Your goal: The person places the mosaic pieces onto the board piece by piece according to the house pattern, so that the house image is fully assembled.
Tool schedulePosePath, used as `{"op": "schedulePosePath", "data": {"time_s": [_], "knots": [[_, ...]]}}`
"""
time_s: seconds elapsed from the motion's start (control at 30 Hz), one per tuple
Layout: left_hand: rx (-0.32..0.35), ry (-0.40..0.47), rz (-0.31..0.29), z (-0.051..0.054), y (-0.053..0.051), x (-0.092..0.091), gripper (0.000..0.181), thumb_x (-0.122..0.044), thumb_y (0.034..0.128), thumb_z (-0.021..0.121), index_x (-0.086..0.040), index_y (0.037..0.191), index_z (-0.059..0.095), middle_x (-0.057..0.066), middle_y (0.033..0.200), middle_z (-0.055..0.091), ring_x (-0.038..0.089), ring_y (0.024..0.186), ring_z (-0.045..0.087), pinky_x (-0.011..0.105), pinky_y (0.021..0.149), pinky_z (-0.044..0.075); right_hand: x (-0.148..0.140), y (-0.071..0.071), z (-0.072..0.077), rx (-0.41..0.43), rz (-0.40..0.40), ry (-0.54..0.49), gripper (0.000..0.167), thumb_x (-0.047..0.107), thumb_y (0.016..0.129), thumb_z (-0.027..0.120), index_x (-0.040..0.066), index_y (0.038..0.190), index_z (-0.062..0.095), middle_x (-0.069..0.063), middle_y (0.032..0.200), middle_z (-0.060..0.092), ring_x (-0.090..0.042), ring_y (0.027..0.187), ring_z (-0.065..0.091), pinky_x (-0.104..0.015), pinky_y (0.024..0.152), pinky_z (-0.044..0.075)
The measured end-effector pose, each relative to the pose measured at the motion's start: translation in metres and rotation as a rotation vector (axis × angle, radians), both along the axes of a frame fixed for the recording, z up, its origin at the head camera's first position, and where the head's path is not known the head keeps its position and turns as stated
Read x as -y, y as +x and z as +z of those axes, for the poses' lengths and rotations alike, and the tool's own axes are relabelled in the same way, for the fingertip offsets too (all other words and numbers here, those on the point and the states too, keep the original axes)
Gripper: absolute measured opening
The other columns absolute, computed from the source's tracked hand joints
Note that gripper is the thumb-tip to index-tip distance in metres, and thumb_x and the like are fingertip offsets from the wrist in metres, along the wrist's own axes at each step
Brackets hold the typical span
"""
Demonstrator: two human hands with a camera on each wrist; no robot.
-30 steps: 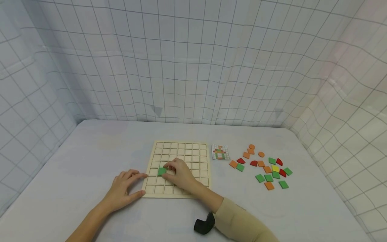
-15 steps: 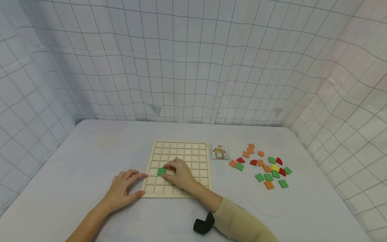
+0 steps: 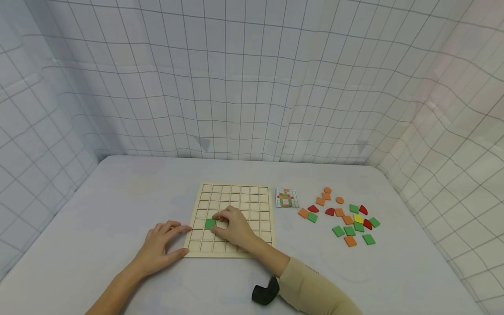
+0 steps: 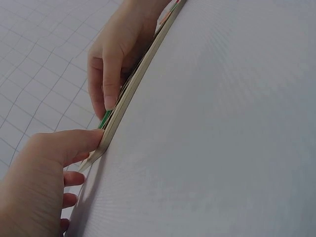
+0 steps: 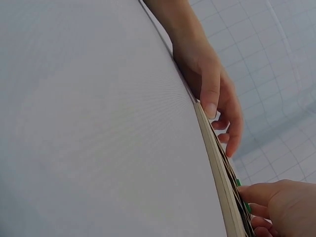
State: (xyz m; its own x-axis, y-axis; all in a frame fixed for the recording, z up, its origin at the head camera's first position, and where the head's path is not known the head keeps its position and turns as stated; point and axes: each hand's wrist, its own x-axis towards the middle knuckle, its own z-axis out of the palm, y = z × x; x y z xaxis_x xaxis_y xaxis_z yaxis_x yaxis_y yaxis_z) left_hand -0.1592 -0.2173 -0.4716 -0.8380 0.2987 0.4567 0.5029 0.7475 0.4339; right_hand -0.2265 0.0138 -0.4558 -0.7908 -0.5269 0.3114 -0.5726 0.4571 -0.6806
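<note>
Head view: our right hand [image 3: 235, 226] pinches the green square tile [image 3: 210, 223] in the gridded board [image 3: 254, 197]'s second column from the left; our left hand [image 3: 160, 246], fingers loosely spread, touches its left edge. We should square the tile to the grooves before letting go.

A small, square green tile [image 3: 210, 223] is sitting on the board [image 3: 254, 205], in the second column from the left and third row from the near edge, and is being pinched along its right side. The board, pale, wood-coloured and grooved into square cells, is lying flat on the worktop [image 3: 212, 284] and is being touched at its left side.
</note>
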Motion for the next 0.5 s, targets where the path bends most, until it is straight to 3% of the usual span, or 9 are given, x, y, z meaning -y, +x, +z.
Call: {"op": "schedulePosePath", "data": {"time_s": [0.2,0.37,0.5], "knots": [[0.001,0.001,0.002,0.0,0.0,0.0,0.045,-0.03,0.0707,0.075,-0.017,0.112,0.061,-0.001,0.106,0.053,0.02,0.092,0.045,0.041,0.072,0.029,-0.003,-0.002,0.003,0.038,0.012,-0.037,0.031,0.018,0.077,0.073,0.006,0.105,0.067,-0.002,0.083,0.055,-0.008,0.075,0.047,-0.017,0.067,0.039],[-0.006,0.002,0.001,0.001,0.0,0.0,0.046,-0.03,0.0702,0.075,-0.017,0.112,0.061,-0.001,0.106,0.053,0.021,0.092,0.044,0.041,0.072,0.029,-0.015,-0.004,0.019,0.111,0.007,-0.125,0.032,0.016,0.08,0.07,0.003,0.11,0.064,-0.01,0.09,0.058,-0.016,0.08,0.052,-0.021,0.07,0.042],[-0.012,0.007,-0.002,0.001,0.0,0.0,0.046,-0.03,0.0699,0.075,-0.017,0.112,0.062,-0.001,0.106,0.053,0.021,0.092,0.044,0.041,0.072,0.029,-0.036,-0.008,0.032,0.099,-0.034,-0.168,0.032,0.013,0.082,0.068,0.001,0.111,0.062,-0.014,0.093,0.058,-0.019,0.082,0.053,-0.026,0.073,0.044]]}}
